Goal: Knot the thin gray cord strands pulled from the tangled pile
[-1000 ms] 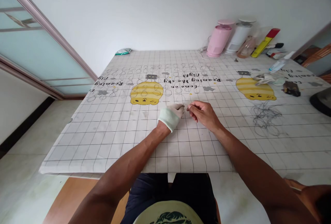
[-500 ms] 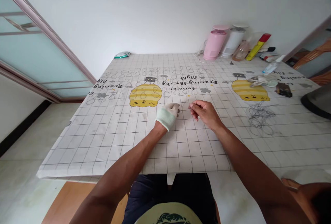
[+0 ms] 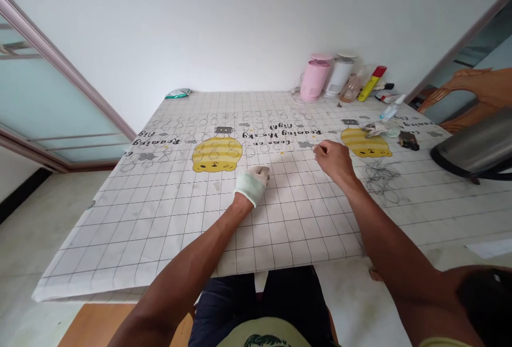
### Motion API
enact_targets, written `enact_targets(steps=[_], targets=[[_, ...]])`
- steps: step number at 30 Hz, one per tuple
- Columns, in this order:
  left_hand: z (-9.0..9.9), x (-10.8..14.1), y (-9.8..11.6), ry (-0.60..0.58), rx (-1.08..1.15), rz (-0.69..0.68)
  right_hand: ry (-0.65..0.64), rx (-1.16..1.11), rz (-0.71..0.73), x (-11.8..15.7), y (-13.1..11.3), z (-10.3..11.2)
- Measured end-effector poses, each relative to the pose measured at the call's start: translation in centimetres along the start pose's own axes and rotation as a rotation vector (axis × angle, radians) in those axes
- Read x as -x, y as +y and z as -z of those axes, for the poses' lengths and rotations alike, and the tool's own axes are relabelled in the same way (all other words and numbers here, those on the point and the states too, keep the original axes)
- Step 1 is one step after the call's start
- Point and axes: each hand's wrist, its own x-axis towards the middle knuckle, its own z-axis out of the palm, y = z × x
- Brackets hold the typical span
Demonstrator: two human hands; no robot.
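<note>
My left hand (image 3: pixel 253 182), in a whitish glove with a pale green cuff, rests closed on the checked tablecloth (image 3: pixel 288 229). To its right, my bare right hand (image 3: pixel 334 161) is closed in a pinch above the cloth. Anything between the fingers of either hand is too thin or too hidden to make out. Thin wire-like loops (image 3: pixel 204 120), many shaped like figure eights, lie in rows beyond my hands. Right of my right wrist is a loose tangle of thin dark wire or thread (image 3: pixel 381 179).
Along the wall stand a pink cylinder (image 3: pixel 314 81), a white cylinder (image 3: pixel 336 77), a spray bottle (image 3: pixel 350 89) and a yellow-red box (image 3: pixel 372 84). A spare glove (image 3: pixel 380 129), a small dark object (image 3: pixel 408 141) and a steel vessel (image 3: pixel 476 144) are at right. A green packet (image 3: pixel 178 93) lies back left.
My right hand has moved right and away from my left hand, and its fingers have curled in more. The left hand stays closed on the cloth. The view has shifted slightly.
</note>
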Motion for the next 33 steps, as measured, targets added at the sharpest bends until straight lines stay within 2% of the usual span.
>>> enact_targets(steps=[2,4,9,12,15,19,22,26,28,33], targets=[[-0.1,0.1,0.0,-0.005,-0.024,-0.001,0.005,0.262,0.047,-1.2,0.0,0.0],[-0.2,0.2,0.1,-0.006,-0.046,-0.001,-0.052,0.443,0.056,-2.2,-0.2,-0.7],[0.0,0.0,0.0,-0.016,-0.099,-0.011,-0.237,0.626,0.103,-4.1,-0.4,-4.1],[0.1,-0.1,-0.2,-0.01,-0.114,-0.033,-0.275,0.623,0.12,-4.8,-0.5,-5.6],[0.1,0.0,-0.4,-0.02,-0.081,-0.023,-0.283,0.615,0.129,-4.8,-0.5,-6.0],[0.3,0.1,-0.2,-0.029,-0.067,-0.009,-0.189,0.575,0.109,-3.8,1.4,-4.5],[0.3,0.2,-0.1,-0.034,-0.08,-0.002,-0.115,0.465,0.204,-3.4,4.1,-3.3],[-0.1,0.2,-0.1,-0.019,-0.103,-0.025,-0.261,0.364,0.401,-3.8,6.9,-3.7],[-0.2,0.2,-0.2,-0.016,-0.118,-0.041,-0.354,0.347,0.415,-4.3,7.4,-4.6],[-0.2,0.3,-0.2,-0.023,-0.143,-0.035,-0.482,0.315,0.401,-5.3,7.5,-5.8]])
